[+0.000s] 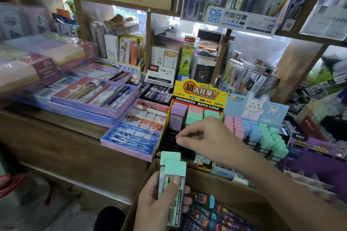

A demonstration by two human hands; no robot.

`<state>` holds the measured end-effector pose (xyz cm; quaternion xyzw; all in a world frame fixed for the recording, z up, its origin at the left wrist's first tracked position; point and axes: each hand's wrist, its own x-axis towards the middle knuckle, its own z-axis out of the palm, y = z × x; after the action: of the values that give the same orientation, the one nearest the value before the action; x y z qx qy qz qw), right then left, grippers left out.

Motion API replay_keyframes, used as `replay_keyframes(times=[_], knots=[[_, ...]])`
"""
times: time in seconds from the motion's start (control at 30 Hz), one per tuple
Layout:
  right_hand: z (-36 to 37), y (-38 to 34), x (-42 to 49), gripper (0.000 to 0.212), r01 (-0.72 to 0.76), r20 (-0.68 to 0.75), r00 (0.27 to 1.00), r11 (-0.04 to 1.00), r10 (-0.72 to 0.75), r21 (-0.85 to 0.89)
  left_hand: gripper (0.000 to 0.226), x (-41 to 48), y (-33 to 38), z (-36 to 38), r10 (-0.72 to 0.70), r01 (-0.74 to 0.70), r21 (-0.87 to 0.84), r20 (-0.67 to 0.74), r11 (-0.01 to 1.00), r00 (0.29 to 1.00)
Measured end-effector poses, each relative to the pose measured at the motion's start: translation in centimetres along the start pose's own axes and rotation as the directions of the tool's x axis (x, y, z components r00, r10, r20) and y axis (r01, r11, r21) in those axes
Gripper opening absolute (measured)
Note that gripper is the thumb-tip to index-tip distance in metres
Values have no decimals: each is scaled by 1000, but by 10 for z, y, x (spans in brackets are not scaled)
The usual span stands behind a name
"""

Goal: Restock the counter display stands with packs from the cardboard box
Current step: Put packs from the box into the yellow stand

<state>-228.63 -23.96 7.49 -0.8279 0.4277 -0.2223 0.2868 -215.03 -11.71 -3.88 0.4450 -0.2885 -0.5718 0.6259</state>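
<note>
Maybe half done, I'd guess; yellow display stand (199, 93) has its back rows filled, front slots bare; left hand (155, 204) grips two mint-capped packs (173, 166) over the cardboard box (244, 196); right hand (208, 137) curls above the slots, can't tell if it's pinching anything.

Mint-capped packs (172, 169) before the yellow display stand (199, 93)
Two, perhaps, held upright over the cardboard box (234, 191); the stand's back rows hold purple, pink and mint packs.

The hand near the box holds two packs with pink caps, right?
Not pink. The head view shows the left hand near the cardboard box holding two packs with mint-green caps.
</note>
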Motion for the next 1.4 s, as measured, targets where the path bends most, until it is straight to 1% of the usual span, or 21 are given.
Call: replay_keyframes(times=[0.1, 0.17, 0.3, 0.47, 0.57, 0.67, 0.77, 0.83, 0.97, 1.07, 1.2, 1.3, 1.4], knots=[[-1, -3, -3, 11, 12, 25, 1000, 1000, -12, -18, 32, -1, 1, 0, 5, -5, 7, 6, 1000, 1000], [-1, -3, -3, 12, -14, 43, 999, 1000, 15, -20, 31, -2, 2, 1, 8, -8, 6, 6, 1000, 1000], [2, -3, -6, 25, -65, 151, 986, 998, 68, -26, 31, -4, 5, 3, 11, -11, 3, 9, 1000, 1000], [6, 2, -8, 29, -135, 267, 956, 990, 120, 39, 30, -5, 8, 5, 17, -17, -3, -1, 1000, 1000], [4, 2, -10, 33, -133, 301, 948, 989, 107, 69, 32, -6, 9, 6, 12, -12, -15, -1, 1000, 1000], [-2, 2, -9, 29, -129, 247, 964, 986, 99, 106, 35, -6, 9, 6, -15, 15, -41, -18, 999, 1000], [-16, 1, -3, 16, -86, 115, 991, 991, 74, 103, 30, -5, 9, 5, -66, 63, -65, -35, 996, 997], [-27, -1, 1, 9, -49, 20, 999, 993, 47, 111, 28, -4, 9, 4, -72, 67, -87, -52, 994, 996], [-44, -2, 10, 4, -23, -155, 987, 988, 47, 154, 23, -1, 7, 4, -74, 65, -101, -90, 993, 993], [-48, 3, 19, 6, -19, -245, 968, 993, 47, 114, 26, 1, 4, 1, -69, 60, -75, -118, 995, 991], [-44, 12, 28, 5, -31, -299, 954, 999, 38, 28, 23, 1, 5, 0, -70, 59, -71, -154, 996, 986], [-38, 19, 31, 1, -60, -294, 955, 996, 38, -65, 23, 2, 6, 0, -72, 58, -88, -174, 994, 982], [-32, 22, 31, 3, -70, -278, 960, 989, 32, -129, 25, 2, 7, 1, -74, 60, -86, -170, 994, 983]])
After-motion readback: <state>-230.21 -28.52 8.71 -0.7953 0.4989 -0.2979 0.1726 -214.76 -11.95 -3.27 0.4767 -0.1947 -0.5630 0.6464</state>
